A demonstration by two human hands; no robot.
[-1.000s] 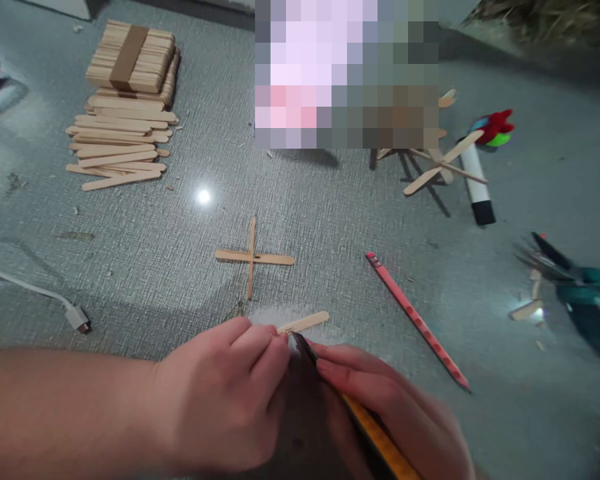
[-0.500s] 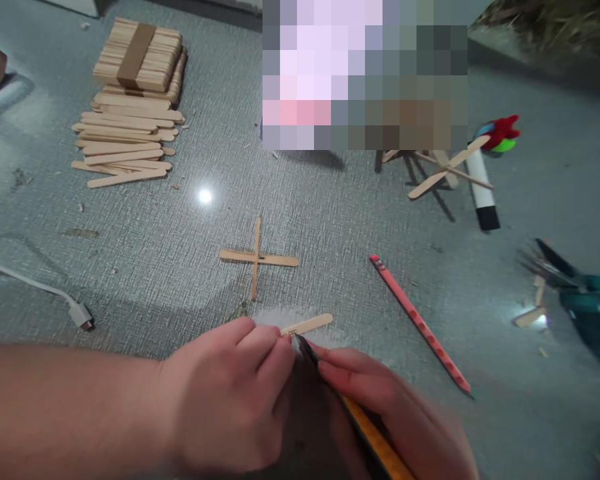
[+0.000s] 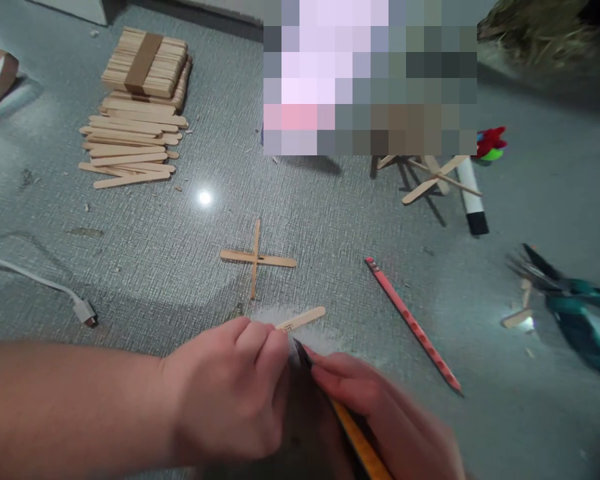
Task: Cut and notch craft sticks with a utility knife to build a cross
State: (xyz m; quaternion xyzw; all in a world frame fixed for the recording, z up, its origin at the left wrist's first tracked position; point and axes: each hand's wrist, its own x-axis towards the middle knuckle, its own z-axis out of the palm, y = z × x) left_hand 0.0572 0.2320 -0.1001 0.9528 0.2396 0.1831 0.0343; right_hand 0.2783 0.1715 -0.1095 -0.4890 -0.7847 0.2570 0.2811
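My left hand [image 3: 235, 390] is closed, pinching one end of a wooden craft stick [image 3: 303, 319] that lies on the grey floor with small dark marks near my fingertips. My right hand [image 3: 380, 407] is closed round a yellow-and-black utility knife [image 3: 343, 413]. The knife's dark tip sits just beside the stick's held end, close to my left fingertips. A cross made of two craft sticks [image 3: 257, 258] lies a little beyond the hands.
A banded bundle and loose pile of craft sticks [image 3: 135, 113] lie at the far left. A red pencil [image 3: 413, 325], teal pliers [image 3: 573, 310], a white marker [image 3: 470, 193], a stick frame [image 3: 433, 177] and a white cable plug [image 3: 83, 310] lie about.
The knife tip has drawn back slightly from the stick. The free end of the stick has swung a little to the left. The view has shifted slightly.
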